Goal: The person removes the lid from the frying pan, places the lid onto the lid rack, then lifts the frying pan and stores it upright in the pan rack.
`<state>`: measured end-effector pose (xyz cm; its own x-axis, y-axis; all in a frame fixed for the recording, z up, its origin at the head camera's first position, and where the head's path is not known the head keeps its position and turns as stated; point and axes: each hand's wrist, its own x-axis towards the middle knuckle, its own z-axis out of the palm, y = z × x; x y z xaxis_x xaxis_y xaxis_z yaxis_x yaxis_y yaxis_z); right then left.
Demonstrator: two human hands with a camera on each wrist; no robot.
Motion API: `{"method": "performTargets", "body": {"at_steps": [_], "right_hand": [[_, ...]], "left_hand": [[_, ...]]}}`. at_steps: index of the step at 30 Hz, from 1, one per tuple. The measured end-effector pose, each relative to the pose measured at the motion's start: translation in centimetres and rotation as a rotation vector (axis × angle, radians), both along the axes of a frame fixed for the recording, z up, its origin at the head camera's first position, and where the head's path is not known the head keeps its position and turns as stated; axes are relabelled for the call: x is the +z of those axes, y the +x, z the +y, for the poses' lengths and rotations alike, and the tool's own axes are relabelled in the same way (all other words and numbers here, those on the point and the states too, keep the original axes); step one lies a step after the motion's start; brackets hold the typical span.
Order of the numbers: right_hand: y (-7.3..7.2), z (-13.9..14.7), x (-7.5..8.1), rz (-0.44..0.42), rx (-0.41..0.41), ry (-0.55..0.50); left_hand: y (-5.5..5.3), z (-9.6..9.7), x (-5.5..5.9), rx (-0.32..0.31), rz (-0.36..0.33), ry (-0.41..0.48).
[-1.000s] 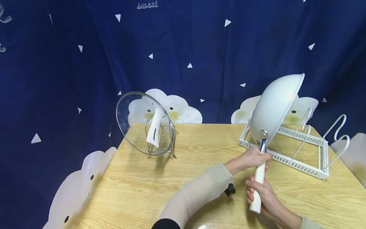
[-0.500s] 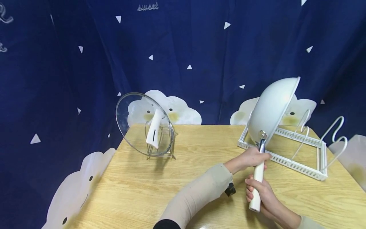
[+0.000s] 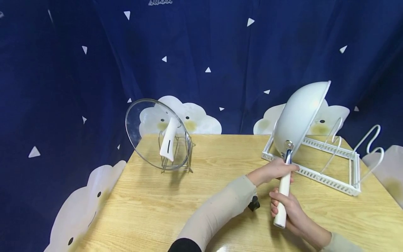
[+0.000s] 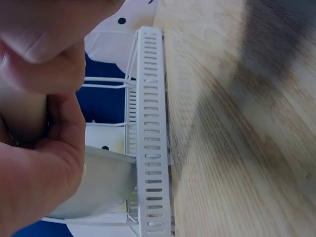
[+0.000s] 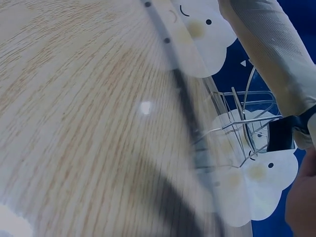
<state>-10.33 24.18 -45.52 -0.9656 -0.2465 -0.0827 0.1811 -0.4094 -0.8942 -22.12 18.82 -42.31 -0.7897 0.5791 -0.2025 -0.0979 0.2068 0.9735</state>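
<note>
A white wok (image 3: pixel 300 115) stands on its side, tilted, at the left end of a white metal rack (image 3: pixel 325 182). Its pale handle (image 3: pixel 284 185) points toward the person and down. My left hand (image 3: pixel 275 169) grips the handle close to the metal neck. Lower down, near the handle's end, my right hand (image 3: pixel 289 208) has its fingers curled round it. In the left wrist view, the wok's bowl (image 4: pixel 101 182) sits behind the rack's slotted rail (image 4: pixel 153 133). The right wrist view catches only an edge of a hand (image 5: pixel 302 197); its grip is out of that frame.
A glass lid (image 3: pixel 148 154) with a white handle (image 3: pixel 170 140) leans in a small wire stand (image 3: pixel 184 168) at the back left. Curved white dividers (image 3: pixel 373 154) rise from the rack's right part. A dark blue cloud-print curtain (image 3: pixel 220 52) hangs behind the wooden table (image 3: pixel 220 157).
The wok's upper rim has shifted slightly left, and the handle's end has risen a little. Both hands keep their hold on the handle. The head view has shifted slightly.
</note>
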Motion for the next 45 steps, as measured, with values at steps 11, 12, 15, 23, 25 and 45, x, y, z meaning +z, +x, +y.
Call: {"method": "performTargets", "body": {"at_steps": [11, 12, 15, 23, 25, 45], "right_hand": [[-0.4, 0.5, 0.0, -0.110, 0.020, 0.132], [-0.4, 0.5, 0.0, -0.122, 0.021, 0.151], [-0.6, 0.6, 0.0, -0.147, 0.025, 0.207], [-0.8, 0.9, -0.2, -0.107, 0.048, 0.318], [-0.8, 1.0, -0.3, -0.076, 0.051, 0.349], [-1.1, 1.5, -0.6, -0.068, 0.052, 0.526]], "left_hand": [[-0.5, 0.0, -0.5, -0.053, -0.063, 0.014], [-0.5, 0.0, -0.6, -0.053, -0.066, 0.021], [-0.6, 0.0, -0.8, -0.053, -0.072, 0.036], [-0.7, 0.0, -1.2, -0.046, -0.083, 0.060], [-0.7, 0.0, -1.2, -0.043, -0.080, 0.061], [-1.2, -0.5, -2.0, -0.127, -0.135, 0.138]]}}
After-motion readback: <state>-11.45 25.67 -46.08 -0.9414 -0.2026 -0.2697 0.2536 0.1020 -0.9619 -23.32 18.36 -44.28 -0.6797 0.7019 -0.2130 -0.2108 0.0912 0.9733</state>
